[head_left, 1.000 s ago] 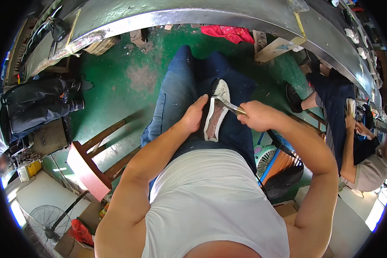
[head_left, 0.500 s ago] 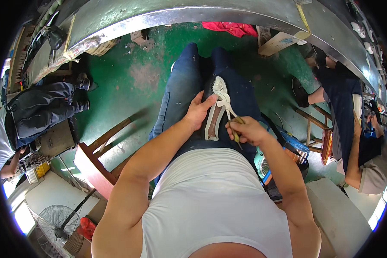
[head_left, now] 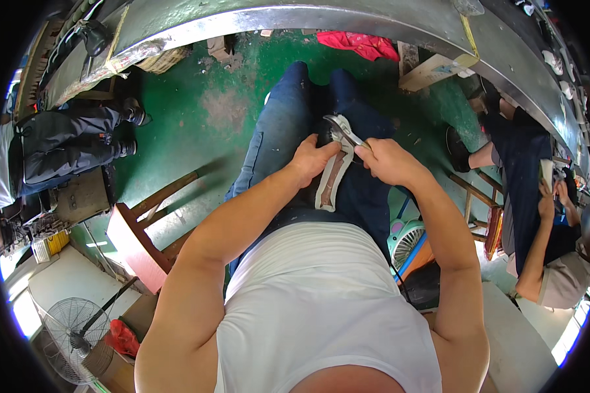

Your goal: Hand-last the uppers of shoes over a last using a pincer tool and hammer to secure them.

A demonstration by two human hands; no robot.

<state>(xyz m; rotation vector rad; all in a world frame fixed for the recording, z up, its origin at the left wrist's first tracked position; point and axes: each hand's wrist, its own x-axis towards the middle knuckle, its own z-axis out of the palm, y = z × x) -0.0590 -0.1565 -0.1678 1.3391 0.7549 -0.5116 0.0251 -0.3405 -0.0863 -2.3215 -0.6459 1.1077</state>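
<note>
An upside-down shoe upper on a last (head_left: 332, 184) lies along my lap, its brown sole side up inside a pale, whitish turned-in edge. My left hand (head_left: 314, 160) is closed round its left side, thumb pressed on the pale edge near the middle. Metal pincers (head_left: 351, 135) are in my right hand (head_left: 390, 161), their curved head at the shoe's far, dark end. My right fingers wrap the handles, which are mostly hidden. Whether the jaws grip the edge is too small to tell. Beneath the shoe are my thighs in blue trousers (head_left: 273, 134).
A metal-edged workbench (head_left: 255, 26) curves across the far side. Left are a wooden stool (head_left: 137, 245), a seated person (head_left: 72, 147) and a standing fan (head_left: 78, 340). A small green fan (head_left: 406, 239) stands by my right side; another person (head_left: 537, 216) sits beyond. Red cloth (head_left: 359, 44) lies under the bench.
My right hand has moved up and turned; the pincers now point to the shoe's far end instead of lying beside its middle. My left hand keeps its hold, shifted slightly.
</note>
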